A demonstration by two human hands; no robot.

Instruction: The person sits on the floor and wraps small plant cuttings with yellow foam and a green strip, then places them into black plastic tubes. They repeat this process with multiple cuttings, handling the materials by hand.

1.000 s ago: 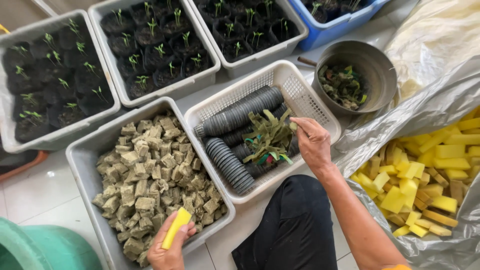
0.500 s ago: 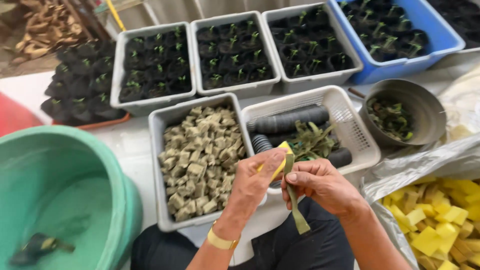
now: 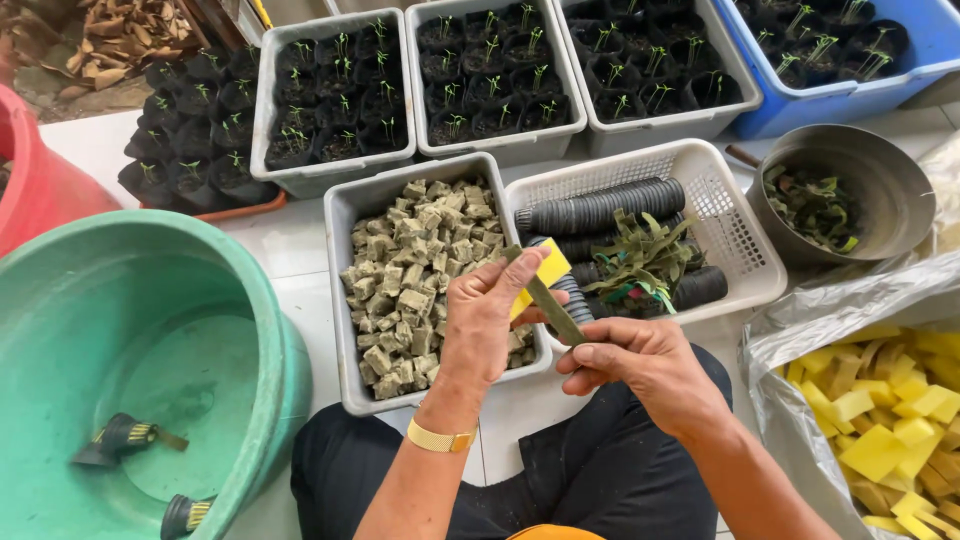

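1. Low in the centre of the frame, the left hand (image 3: 485,320) was closed on a yellow sponge cube (image 3: 540,275), pinched between thumb and fingertips so that only its upper right corner showed past the fingers.
2. Just to its right, the right hand (image 3: 645,365) gripped a long green leaf cutting (image 3: 548,298) between thumb and forefinger; the leaf ran up and left across the cube, its tip by the left fingertips. Whether the leaf sat inside the cube could not be made out.
3. Behind the hands, a grey tub (image 3: 340,290) held grey-green cubes, partly covered by the left hand.
4. Right of it, a white basket (image 3: 735,230) held stacked black net pots and loose green cuttings.
5. At lower right, a plastic sheet (image 3: 800,330) carried more yellow cubes, cut off by the frame edge.
6. At left, a green basin (image 3: 60,300) held two small dark pots.
7. Along the top, trays of black pots with seedlings (image 3: 335,95) were partly cropped.
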